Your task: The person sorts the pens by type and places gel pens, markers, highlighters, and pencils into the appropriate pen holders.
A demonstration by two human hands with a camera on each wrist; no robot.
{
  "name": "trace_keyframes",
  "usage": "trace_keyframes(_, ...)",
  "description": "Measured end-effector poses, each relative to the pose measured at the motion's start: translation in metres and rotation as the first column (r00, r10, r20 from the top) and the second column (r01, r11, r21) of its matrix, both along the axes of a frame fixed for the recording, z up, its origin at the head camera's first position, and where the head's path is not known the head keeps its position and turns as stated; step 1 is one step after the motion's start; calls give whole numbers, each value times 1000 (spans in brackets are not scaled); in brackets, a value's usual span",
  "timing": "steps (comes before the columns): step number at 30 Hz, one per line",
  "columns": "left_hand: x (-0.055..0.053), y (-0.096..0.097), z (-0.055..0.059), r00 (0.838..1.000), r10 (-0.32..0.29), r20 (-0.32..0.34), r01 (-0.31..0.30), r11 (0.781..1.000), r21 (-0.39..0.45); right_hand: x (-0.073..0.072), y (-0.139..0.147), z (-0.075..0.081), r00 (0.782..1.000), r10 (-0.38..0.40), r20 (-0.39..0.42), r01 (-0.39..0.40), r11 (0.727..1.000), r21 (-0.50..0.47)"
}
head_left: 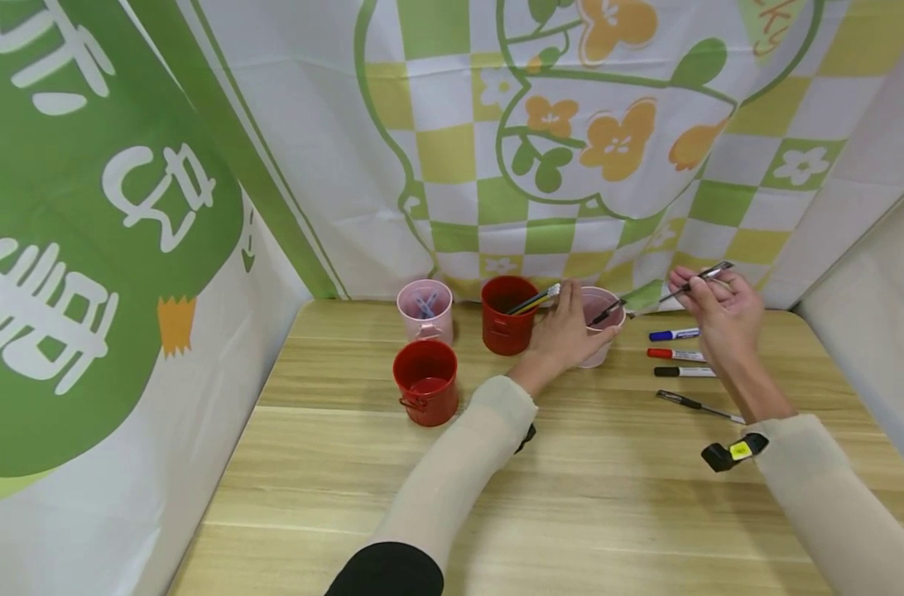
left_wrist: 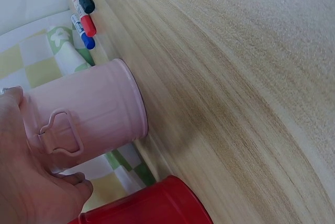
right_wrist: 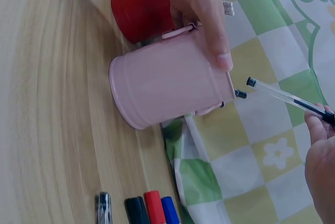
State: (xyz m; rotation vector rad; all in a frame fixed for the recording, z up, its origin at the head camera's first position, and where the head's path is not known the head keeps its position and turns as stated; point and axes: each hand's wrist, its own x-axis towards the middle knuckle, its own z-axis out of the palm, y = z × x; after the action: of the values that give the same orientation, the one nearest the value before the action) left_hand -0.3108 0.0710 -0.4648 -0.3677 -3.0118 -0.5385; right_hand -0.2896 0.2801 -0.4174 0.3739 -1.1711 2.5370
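Note:
My left hand (head_left: 560, 335) holds a small pink bucket (left_wrist: 84, 114) by its rim, the thumb lying along one side. A black pen (head_left: 607, 313) leans inside that bucket. Above and to the right, my right hand (head_left: 728, 319) pinches a clear-barrelled gel pen (right_wrist: 285, 96), whose end points toward the bucket's mouth. Beside the left hand stands a red bucket (head_left: 506, 331) with several pencils (head_left: 537, 300) in it. Below the right hand lie a blue marker (head_left: 673, 335), a red marker (head_left: 674, 355), a black marker (head_left: 683, 372) and another gel pen (head_left: 698, 406).
Another pink bucket (head_left: 425, 319) at the left back holds light blue-purple items (head_left: 425, 306). In front of it stands a second red bucket (head_left: 425, 389) with nothing seen inside. A patterned cloth (head_left: 452, 157) hangs behind the wooden table (head_left: 571, 497).

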Motion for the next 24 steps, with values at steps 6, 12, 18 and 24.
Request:
trace_keyframes(6, -1, 0, -1, 1000, 3, 6, -3, 1000, 6, -7, -8, -1, 1000, -4, 4, 4, 1000, -8)
trace_keyframes(12, -2, 0, -3, 1000, 9, 6, -9, 1000, 12, -11, -14, -4, 1000, -17, 20, 16, 1000, 26)
trace_keyframes(18, -3, 0, -4, 1000, 6, 8, -6, 1000, 16, -13, -19, -6, 999, -23, 32, 21, 998, 53)
trace_keyframes(24, -2, 0, -4, 1000, 6, 3, -7, 999, 31, -14, -22, -10, 997, -62, 45, 53, 984, 171)
